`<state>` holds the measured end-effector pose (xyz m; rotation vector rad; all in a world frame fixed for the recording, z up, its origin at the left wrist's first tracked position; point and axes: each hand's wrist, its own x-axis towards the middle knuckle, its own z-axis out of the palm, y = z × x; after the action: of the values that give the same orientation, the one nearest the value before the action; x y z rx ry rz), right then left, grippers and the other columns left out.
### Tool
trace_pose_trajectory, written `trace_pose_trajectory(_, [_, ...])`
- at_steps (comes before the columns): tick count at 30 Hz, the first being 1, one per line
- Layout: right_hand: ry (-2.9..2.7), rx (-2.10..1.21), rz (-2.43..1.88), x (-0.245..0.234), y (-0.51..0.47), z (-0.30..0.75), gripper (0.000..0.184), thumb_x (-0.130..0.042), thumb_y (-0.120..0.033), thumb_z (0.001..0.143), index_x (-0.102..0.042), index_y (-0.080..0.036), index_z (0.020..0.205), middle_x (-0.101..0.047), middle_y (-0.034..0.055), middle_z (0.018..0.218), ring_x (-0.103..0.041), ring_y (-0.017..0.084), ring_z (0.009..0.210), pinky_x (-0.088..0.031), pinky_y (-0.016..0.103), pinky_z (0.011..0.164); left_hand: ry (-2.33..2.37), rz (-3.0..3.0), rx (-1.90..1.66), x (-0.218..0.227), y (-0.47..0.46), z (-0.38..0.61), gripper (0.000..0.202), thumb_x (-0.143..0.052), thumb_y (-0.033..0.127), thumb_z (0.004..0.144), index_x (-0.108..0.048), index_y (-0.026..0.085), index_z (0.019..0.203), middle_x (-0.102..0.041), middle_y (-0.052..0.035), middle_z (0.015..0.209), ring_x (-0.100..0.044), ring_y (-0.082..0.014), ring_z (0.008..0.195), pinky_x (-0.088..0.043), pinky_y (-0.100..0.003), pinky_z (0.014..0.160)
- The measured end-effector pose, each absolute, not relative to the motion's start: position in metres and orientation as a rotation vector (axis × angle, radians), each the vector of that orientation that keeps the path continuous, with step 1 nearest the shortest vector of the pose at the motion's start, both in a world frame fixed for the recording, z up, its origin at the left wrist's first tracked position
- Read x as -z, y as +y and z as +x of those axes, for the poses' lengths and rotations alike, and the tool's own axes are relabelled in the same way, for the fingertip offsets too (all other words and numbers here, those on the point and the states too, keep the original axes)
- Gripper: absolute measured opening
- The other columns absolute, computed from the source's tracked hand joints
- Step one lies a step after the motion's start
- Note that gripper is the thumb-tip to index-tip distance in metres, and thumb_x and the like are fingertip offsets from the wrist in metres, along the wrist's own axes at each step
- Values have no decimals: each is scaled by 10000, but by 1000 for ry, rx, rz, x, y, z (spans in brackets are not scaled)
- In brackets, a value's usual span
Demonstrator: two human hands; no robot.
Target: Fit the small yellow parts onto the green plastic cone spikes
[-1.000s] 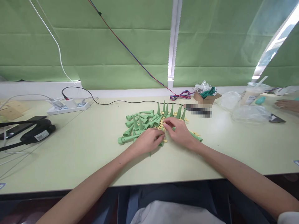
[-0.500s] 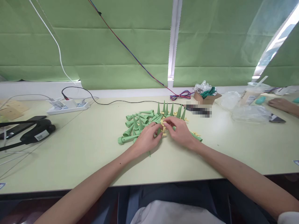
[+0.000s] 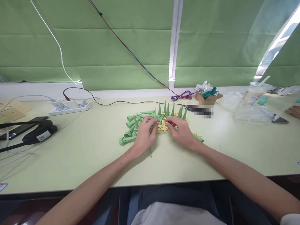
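Observation:
My left hand [image 3: 145, 135] is curled at the near side of a pile of green plastic spikes [image 3: 128, 139], with a green spike partly visible between its thumb and fingers. My right hand [image 3: 181, 130] pinches thumb and forefinger together over small yellow plastic pieces [image 3: 162, 127]; whatever is in that pinch is too small to make out. Behind both hands several green spikes stand upright, points up, in a loose row. Other spikes lie on their sides to the left, with hollow round ends showing. More yellow pieces lie beyond my right wrist.
A power strip [image 3: 70, 107] with plugs and a black strapped device [image 3: 38, 134] lie at the left. At the back right are a small cardboard box [image 3: 208, 99], a drink cup [image 3: 253, 95] and a clear plastic bag [image 3: 252, 115]. Another person's hand [image 3: 294, 111] rests at the far right.
My left hand has moved a little left, away from my right hand, uncovering more yellow pieces. My right hand is almost still. The other person's hand has shifted right.

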<state>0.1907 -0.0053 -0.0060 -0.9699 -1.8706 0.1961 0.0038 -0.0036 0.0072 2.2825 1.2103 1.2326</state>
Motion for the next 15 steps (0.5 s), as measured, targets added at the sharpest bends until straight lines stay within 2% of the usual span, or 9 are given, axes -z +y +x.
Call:
trace_pose_trajectory(9, [-1895, -200, -980, 7, -6, 190, 170, -493, -261, 987, -649, -200, 957, -691, 71, 884, -617, 201, 776, -491, 342, 725, 1266, 2195, -1341, -8, -2, 4, 199, -500, 196, 937, -669, 218, 1040, -603, -64, 1058, -613, -179, 914, -536, -304, 769])
trace_pose_trajectory(15, [-1909, -217, -993, 7, -6, 189, 162, -493, -227, 979, -649, -197, 946, -684, 68, 864, -612, 202, 772, -482, 339, 718, 1243, 2203, -1345, -8, -2, 4, 199, -508, 180, 930, -675, 213, 1034, -609, -60, 1055, -618, -169, 892, -538, -294, 761])
